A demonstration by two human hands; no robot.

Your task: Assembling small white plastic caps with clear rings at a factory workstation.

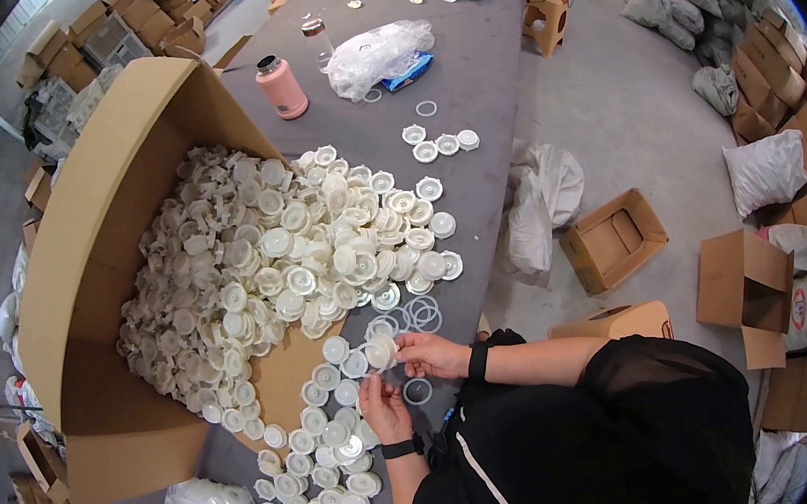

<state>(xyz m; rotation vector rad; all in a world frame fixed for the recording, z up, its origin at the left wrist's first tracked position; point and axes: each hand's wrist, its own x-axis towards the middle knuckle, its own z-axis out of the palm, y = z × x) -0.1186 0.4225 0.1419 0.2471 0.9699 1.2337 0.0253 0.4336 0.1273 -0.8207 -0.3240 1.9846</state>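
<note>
I have one white plastic cap [382, 352] up between my hands, over the near end of the spread of loose caps [315, 421] on the cloth-covered bench [470, 52]. The fingers of my right hand [436, 356] pinch it by its right edge. The fingers of my left hand [386, 411] are drawn close together just below its lower edge; whether they touch it I cannot tell from here.

To handle it well, I would put the pinch on the rim only, so the face stays uncovered and nothing on it gets pushed askew. A light, even hold should do: the plastic looks stiff, and squeezing one side would probably tip it. My left fingertips would serve best as a steady on the opposite edge, so that the cap can be turned without slipping.

Space matters too. A translucent ring [431, 390] lies flat just beside my left hand, and more rings [428, 309] overlap beyond my right, so a low sleeve or wrist could drag them. Loose caps sit close under my fingers, and the heap [251, 240] spilling from the cardboard box [101, 249] could slide if nudged, so small wrist movements suit this spot.
</note>
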